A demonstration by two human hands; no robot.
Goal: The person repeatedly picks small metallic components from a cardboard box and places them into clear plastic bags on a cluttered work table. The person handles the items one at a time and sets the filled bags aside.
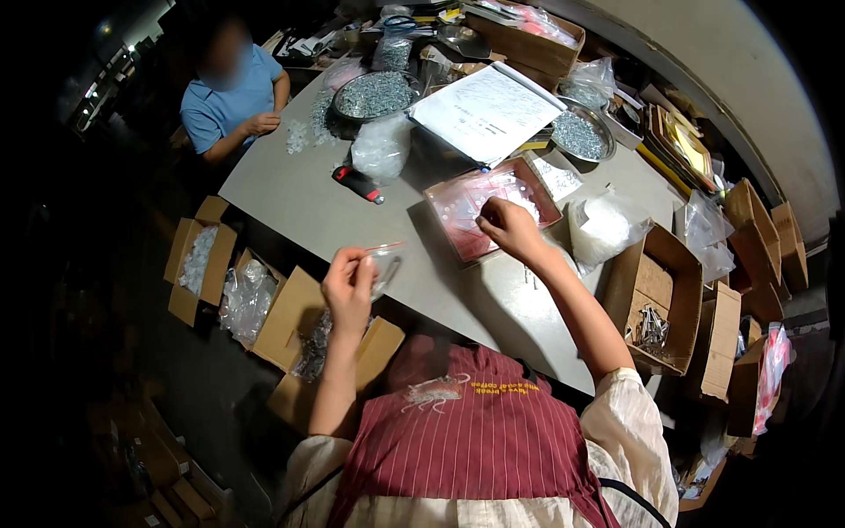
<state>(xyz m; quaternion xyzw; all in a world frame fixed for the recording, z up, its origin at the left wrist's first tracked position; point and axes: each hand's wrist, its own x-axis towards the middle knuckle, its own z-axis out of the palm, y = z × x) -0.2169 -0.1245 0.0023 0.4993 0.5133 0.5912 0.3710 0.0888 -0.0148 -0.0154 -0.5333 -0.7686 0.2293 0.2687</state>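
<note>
My left hand (349, 289) is closed on a small clear zip bag (385, 267) with a red strip along its top, held over the table's near edge. Something slim seems to lie inside the bag, too small to name. Over a shallow cardboard box (543, 195), my right hand (510, 227) has its fingers drawn together. What they hold, if anything, cannot be made out. Small white pieces (525, 201) lie in that box with reddish clear bags (453, 201). A few thin metal pins (530, 276) rest on the table below my right wrist.
Metal bowls of small parts (377, 93) (578, 134) flank a written sheet (488, 110). A red-black cutter (358, 185) lies at the table's left. Bags of white pieces (381, 150) (606, 227) and a carton of metal parts (651, 273) stand around. Across the left corner sits a co-worker (233, 97).
</note>
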